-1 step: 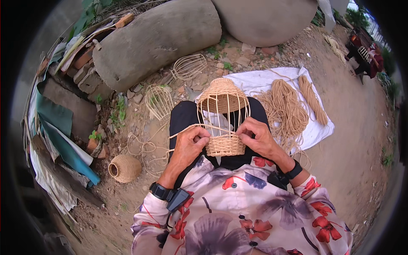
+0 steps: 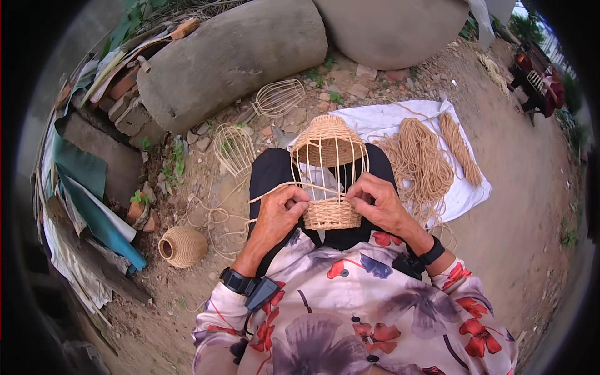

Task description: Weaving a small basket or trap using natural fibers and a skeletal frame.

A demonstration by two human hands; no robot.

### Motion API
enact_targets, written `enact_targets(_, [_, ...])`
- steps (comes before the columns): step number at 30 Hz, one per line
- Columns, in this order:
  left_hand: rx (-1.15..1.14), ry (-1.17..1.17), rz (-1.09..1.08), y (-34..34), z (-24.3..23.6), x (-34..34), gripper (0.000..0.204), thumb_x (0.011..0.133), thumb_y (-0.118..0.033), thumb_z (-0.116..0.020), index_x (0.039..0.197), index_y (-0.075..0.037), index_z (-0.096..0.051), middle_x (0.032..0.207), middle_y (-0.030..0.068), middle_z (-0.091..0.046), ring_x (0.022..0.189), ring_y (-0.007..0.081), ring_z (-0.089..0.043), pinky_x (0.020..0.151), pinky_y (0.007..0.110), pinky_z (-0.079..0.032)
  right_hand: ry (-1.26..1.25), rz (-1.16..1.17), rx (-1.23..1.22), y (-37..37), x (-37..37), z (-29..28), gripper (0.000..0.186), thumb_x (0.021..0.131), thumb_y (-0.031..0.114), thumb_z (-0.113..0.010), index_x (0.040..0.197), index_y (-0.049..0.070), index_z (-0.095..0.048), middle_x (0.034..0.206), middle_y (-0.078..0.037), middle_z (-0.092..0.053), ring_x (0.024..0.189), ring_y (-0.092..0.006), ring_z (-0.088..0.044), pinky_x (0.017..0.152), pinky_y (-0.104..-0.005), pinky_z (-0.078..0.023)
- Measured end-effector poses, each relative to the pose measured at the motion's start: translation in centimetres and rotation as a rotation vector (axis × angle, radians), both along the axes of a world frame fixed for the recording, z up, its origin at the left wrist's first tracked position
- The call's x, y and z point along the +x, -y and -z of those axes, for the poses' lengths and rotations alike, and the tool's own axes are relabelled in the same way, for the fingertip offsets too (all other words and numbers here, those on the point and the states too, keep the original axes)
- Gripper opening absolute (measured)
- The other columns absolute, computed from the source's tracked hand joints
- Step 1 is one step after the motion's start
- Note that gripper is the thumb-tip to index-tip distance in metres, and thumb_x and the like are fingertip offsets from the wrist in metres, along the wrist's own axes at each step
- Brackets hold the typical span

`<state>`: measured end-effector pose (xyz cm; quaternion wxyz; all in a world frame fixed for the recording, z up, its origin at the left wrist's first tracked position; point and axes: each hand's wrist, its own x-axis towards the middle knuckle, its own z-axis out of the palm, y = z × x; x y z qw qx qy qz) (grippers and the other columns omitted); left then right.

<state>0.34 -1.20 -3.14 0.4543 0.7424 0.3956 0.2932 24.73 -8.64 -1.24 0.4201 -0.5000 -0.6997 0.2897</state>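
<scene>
A partly woven straw-coloured basket (image 2: 332, 214) rests upright between my thighs. Its near band and far domed end are woven, with bare upright ribs between them. At the left side of the near band, my left hand (image 2: 279, 214) is closed, thumb against curled fingers, gripping the basket's edge. My right hand (image 2: 377, 200) pinches the band's right edge; its fingertips partly hide what they press. A twisted cord (image 2: 312, 186) crosses the ribs from behind my left hand toward my right fingers, and its tail trails off to the left.
Left on the ground lie a small finished woven basket (image 2: 183, 247), loose cord (image 2: 215, 219) and two bare rib frames (image 2: 234, 150). Cord bundles (image 2: 419, 156) lie on a white sheet (image 2: 481, 192) at right. A concrete cylinder (image 2: 231, 59) lies beyond; another person (image 2: 537, 81) sits far right.
</scene>
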Motion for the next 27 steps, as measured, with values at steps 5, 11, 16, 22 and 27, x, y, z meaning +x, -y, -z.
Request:
enact_targets(5, [-0.015,0.032,-0.014,0.2,-0.6,0.4,0.009,0.084,-0.002,-0.067,0.093,0.000,-0.066,0.083,0.0013,-0.063,0.064,0.0056,-0.057,0.055,0.022,-0.048,0.278,-0.045,0.116,-1.1,-1.8,-1.1,0.009,0.082,0.008,-0.065,0.089,0.004,-0.065,0.079,-0.008,-0.056,0.065,-0.0233,-0.058,0.059,-0.0333,-0.047])
enact_targets(11, [0.154,0.029,0.039,0.7,-1.0,1.2,0.009,0.083,-0.004,-0.069,0.092,-0.001,-0.068,0.083,0.0053,-0.061,0.064,0.0128,-0.057,0.058,0.026,-0.047,0.563,-0.037,0.091,-2.0,-2.3,-2.4,0.012,0.082,0.011,-0.061,0.091,0.003,-0.061,0.083,-0.012,-0.057,0.073,-0.0339,-0.061,0.062,-0.0431,-0.048])
enact_targets(16, [0.260,0.026,0.060,-0.2,-0.7,1.0,0.008,0.082,0.000,-0.069,0.090,0.002,-0.068,0.079,0.0059,-0.062,0.065,0.0126,-0.062,0.059,0.026,-0.049,0.593,-0.034,0.070,-2.0,-3.6,-3.1,0.010,0.079,0.005,-0.058,0.087,-0.001,-0.059,0.086,-0.017,-0.056,0.076,-0.0360,-0.062,0.066,-0.0450,-0.051])
enact_targets(22, [0.265,0.010,0.059,-0.1,-0.5,1.4,0.008,0.081,0.001,-0.069,0.089,0.002,-0.068,0.080,0.0076,-0.063,0.069,0.0146,-0.064,0.060,0.027,-0.051,0.555,0.002,0.203,-1.8,-6.6,-2.6,0.016,0.082,0.007,-0.057,0.093,0.000,-0.049,0.084,-0.017,-0.052,0.075,-0.0370,-0.058,0.062,-0.0480,-0.047])
enact_targets(27, [0.157,0.016,0.045,0.1,-0.4,1.3,0.007,0.082,0.001,-0.068,0.088,0.003,-0.068,0.081,0.0063,-0.063,0.066,0.0126,-0.063,0.059,0.026,-0.051,0.411,-0.115,-0.072,-3.3,-2.6,-5.1,0.014,0.086,0.017,-0.060,0.092,0.005,-0.057,0.071,-0.016,-0.062,0.073,-0.0384,-0.063,0.063,-0.0482,-0.045])
